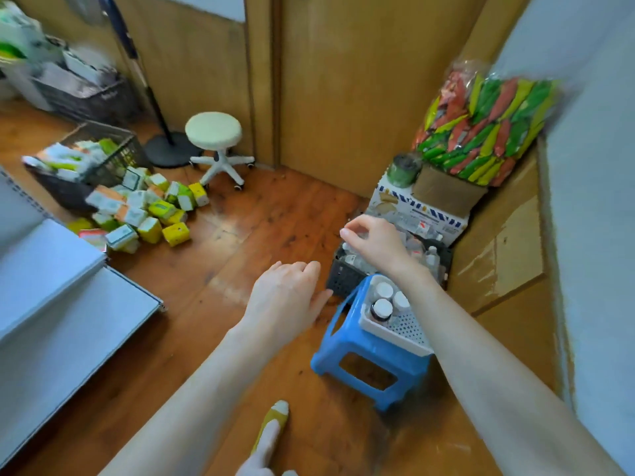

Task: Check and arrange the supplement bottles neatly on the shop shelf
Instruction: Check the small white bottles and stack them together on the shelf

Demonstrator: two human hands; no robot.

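A black crate [347,278] of small supplement bottles stands on the floor at right. My right hand [372,240] reaches down over it with fingers curled; whether they hold a bottle is unclear. In front, a white tray [409,333] sits on a blue plastic stool [364,352]. Three brown bottles with white caps [382,307] stand in the tray's far end. My left hand [287,295] hovers above the floor left of the crate, fingers relaxed, holding nothing. The grey shop shelf [68,304] runs along the left edge.
A heap of yellow and white boxes [147,214] lies on the wooden floor beside a dark basket [86,163]. A white wheeled stool [216,146] and a black pole base [168,149] stand by the door. Cartons [419,207] and a bag of coloured packets [481,125] stack at right.
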